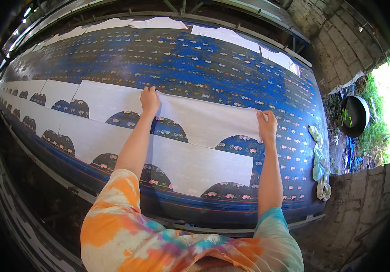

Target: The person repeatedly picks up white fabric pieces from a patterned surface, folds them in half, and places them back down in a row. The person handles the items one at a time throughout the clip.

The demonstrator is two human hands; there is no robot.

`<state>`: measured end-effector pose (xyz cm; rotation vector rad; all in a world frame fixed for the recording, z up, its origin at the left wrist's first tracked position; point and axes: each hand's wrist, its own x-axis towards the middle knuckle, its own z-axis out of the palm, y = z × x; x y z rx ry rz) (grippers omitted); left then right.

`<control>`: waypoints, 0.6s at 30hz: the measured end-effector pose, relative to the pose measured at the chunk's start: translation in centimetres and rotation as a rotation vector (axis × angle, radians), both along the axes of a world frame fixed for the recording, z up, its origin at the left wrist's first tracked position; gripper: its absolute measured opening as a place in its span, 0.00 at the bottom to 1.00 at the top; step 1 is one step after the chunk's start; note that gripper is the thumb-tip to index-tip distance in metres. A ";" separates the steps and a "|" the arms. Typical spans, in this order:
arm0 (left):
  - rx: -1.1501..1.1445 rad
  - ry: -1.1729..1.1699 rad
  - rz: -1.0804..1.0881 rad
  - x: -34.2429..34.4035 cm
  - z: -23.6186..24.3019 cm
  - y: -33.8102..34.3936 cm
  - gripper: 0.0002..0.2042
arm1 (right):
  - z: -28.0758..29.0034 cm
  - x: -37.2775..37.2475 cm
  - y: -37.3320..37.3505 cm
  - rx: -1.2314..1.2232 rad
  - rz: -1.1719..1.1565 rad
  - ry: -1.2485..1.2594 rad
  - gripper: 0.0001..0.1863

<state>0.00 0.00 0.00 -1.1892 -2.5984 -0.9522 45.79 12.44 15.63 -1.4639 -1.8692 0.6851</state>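
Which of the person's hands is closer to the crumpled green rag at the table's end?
Right. The right hand presses the white cloth piece near the rag; the left hand is farther away.

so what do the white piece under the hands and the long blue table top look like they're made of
White piece: looks like thin matte fabric, lying flat under the left hand and right hand; paper can't be excluded. Blue table top: apparently a hard or padded surface, matte, with worn paint and small printed motifs.

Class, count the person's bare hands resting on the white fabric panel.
2: the left hand on the white fabric panel's upper left corner, the right hand at its right edge.
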 end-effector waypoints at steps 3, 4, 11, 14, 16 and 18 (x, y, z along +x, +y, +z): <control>-0.052 -0.102 -0.062 0.5 1.6 0.2 0.04 | -1.2 0.7 0.4 0.069 -0.002 0.009 0.17; -0.033 -0.100 -0.063 1.5 1.8 0.1 0.03 | -1.4 1.2 0.1 0.068 -0.002 -0.003 0.17; 0.568 -0.198 -0.104 5.7 5.8 -5.2 0.06 | -3.2 0.9 -4.3 0.168 -0.003 0.167 0.14; 0.697 -0.063 -0.051 6.1 9.5 -8.5 0.07 | -1.6 2.0 -5.9 0.225 -0.021 0.241 0.12; 0.722 -0.027 -0.045 6.1 11.7 -10.8 0.08 | 0.5 2.4 -7.7 0.269 -0.015 0.276 0.12; 0.736 0.010 -0.074 5.8 13.2 -11.8 0.08 | 1.1 3.3 -8.2 0.222 -0.005 0.284 0.13</control>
